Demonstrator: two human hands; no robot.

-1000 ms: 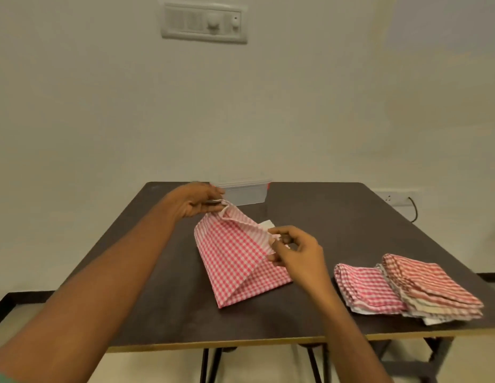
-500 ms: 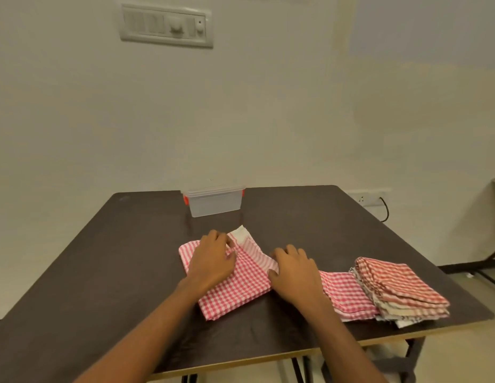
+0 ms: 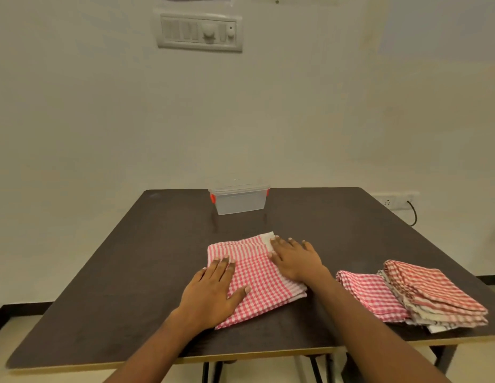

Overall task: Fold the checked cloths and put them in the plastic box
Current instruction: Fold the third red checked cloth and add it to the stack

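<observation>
– Left grip [image 3: 210, 294] first: how does it lie?

– Flat and wide, palm down, fingers straight and close together, thumb spread to the right. It holds nothing. It presses on the near-left part of the pink-and-white checked cloth [image 3: 257, 275], with its outer edge over the bare worktop [image 3: 130, 272].

– And the right grip [image 3: 296, 261]?

– Also wide and flat, fingers straight and slightly fanned. It presses on the far-right part of the same cloth, fingertips at the white border by the far corner. Both bare forearms reach in over the near edge of the dark brown worktop.

– Where is that cloth?

– Folded into a rough rectangle, lying flat in the middle of the worktop under both hands.

– Count the rest.

– One small folded pink checked cloth [image 3: 370, 297] lies to the right, apart from the pressed one. Touching its right side is one stack of folded red-and-white checked cloths [image 3: 434, 294]; several layers, though I cannot tell how many. One translucent plastic box [image 3: 239, 201] with two red-orange clasps stands at the far edge, well apart from the cloths.

– Beyond that?

– One white switch panel [image 3: 199, 31] high on the wall, and one wall socket [image 3: 395, 201] at the right with a black cable [image 3: 412, 214].
</observation>
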